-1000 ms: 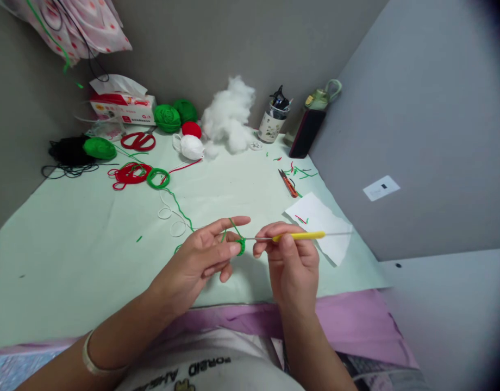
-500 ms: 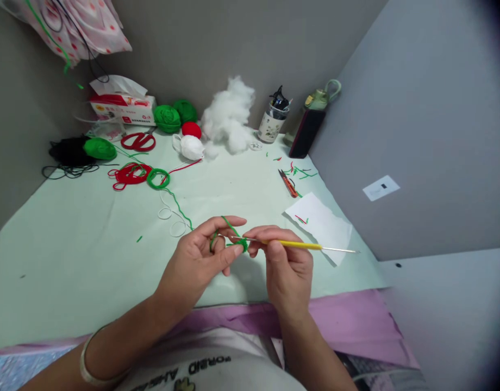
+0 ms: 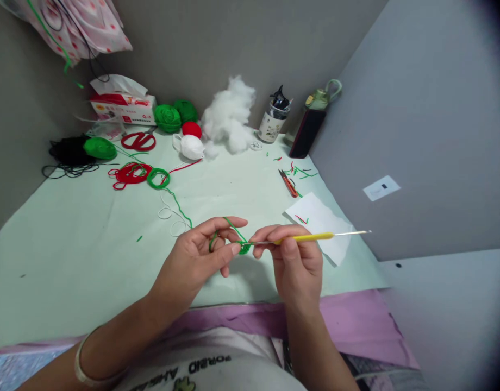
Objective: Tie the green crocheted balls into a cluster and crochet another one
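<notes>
My left hand [image 3: 201, 252] pinches a small piece of green crochet work [image 3: 244, 248] between thumb and fingers. Green yarn [image 3: 235, 227] loops round its fingers and runs over the raised index finger down to the piece. In my right hand [image 3: 297, 260] is a crochet hook [image 3: 311, 237] with a yellow handle and a thin metal shaft at both ends. The hook's left end meets the green work; its tip is too small to make out there. A green strand trails from behind my left hand to a green yarn coil [image 3: 158, 178] on the table.
Red yarn [image 3: 131, 175], red-handled scissors [image 3: 138, 142], yarn balls [image 3: 167, 118] and white stuffing [image 3: 229, 117] lie toward the back. At the right are thread snips [image 3: 288, 183], yarn scraps, torn paper [image 3: 319, 222], a pen cup [image 3: 273, 124] and a dark bottle [image 3: 309, 127]. Walls close in the table's back and right.
My right hand has drawn the hook to the right, and its far end has risen. The hook's left tip has moved back from the left fingers to the green work.
</notes>
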`<state>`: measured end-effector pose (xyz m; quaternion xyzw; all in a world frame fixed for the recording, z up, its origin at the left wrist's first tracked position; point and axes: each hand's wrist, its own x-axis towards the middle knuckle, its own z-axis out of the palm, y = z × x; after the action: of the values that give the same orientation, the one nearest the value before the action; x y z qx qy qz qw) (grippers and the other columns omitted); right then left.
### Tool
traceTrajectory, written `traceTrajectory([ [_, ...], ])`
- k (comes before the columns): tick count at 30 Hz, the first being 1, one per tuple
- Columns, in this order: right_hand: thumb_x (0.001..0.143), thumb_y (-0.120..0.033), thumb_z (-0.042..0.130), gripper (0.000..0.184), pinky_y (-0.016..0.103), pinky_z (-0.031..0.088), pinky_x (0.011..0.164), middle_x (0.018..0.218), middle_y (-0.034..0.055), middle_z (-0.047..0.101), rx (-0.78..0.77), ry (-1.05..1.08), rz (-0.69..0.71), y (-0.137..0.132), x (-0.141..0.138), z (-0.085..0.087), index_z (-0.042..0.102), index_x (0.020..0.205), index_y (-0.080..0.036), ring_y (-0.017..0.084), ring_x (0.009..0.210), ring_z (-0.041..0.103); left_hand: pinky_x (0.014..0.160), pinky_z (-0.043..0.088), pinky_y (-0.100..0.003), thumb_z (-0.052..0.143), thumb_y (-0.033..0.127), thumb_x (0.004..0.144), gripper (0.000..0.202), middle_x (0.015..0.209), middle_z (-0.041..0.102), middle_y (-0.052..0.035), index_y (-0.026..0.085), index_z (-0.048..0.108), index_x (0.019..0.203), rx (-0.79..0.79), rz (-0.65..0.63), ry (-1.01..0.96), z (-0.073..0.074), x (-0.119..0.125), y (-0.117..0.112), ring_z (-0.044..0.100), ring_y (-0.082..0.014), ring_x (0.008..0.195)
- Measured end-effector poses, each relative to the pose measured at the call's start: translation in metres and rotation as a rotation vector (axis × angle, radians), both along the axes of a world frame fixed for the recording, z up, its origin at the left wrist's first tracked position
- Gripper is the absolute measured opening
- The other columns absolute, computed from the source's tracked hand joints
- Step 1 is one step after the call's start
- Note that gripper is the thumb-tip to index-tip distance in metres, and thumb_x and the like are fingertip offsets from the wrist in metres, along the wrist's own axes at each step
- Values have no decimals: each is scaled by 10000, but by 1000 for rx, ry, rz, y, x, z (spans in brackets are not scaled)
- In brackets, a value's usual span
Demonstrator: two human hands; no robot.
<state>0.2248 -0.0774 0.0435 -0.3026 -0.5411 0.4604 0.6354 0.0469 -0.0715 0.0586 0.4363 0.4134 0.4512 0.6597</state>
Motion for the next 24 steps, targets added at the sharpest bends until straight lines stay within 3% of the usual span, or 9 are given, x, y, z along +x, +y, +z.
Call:
traceTrajectory([
  [6,1044,-164,515,219,375,607,780,993,72,770,350,-435,-218,-9,2,3,710,1116,-230,212,943,732,574,466,-180,798,255,840,280,783,619,46,278,789,1119,61,83,74,-1,4,-1,488,-49,559],
  [11,1035,-149,512,219,340,626,754,1102,129,752,568,-784,-314,-15,2,5,666,1179,-212,204,957,737,544,416,-181,810,254,825,282,807,640,39,268,792,1107,81,147,122,-3,7,-3,466,-49,557],
  [14,1007,-105,559,266,316,638,793,1114,107,752,641,-964,-416,-16,-3,2,668,1216,-229,194,1015,733,575,447,-173,825,251,817,328,817,639,41,269,781,1142,34,136,20,-3,8,-3,490,-52,585],
  [16,969,-81,627,301,316,634,843,1100,86,749,679,-1016,-495,-15,-6,-2,688,1217,-239,197,1043,726,576,460,-168,829,271,822,368,801,625,40,261,769,1185,-60,57,-126,-2,8,-3,488,-49,583],
  [19,933,-50,665,354,339,626,859,1121,89,740,673,-937,-502,-13,-8,-7,710,1231,-237,218,1064,719,515,427,-147,830,272,825,377,694,546,64,215,774,1194,-252,-71,-344,-1,6,1,334,-16,493],
  [21,980,-85,598,314,363,622,809,1091,87,746,546,-749,-422,-12,-7,-8,714,1228,-239,217,1003,720,482,388,-128,831,229,820,348,656,503,81,196,788,1164,-301,-69,-396,0,4,3,236,-1,471],
  [24,1036,-159,524,248,351,594,699,920,50,735,299,-364,-322,-8,-6,-5,740,1120,-248,183,814,688,463,363,-124,825,204,825,295,710,554,66,214,808,1119,-241,-24,-349,1,2,4,297,10,467],
])
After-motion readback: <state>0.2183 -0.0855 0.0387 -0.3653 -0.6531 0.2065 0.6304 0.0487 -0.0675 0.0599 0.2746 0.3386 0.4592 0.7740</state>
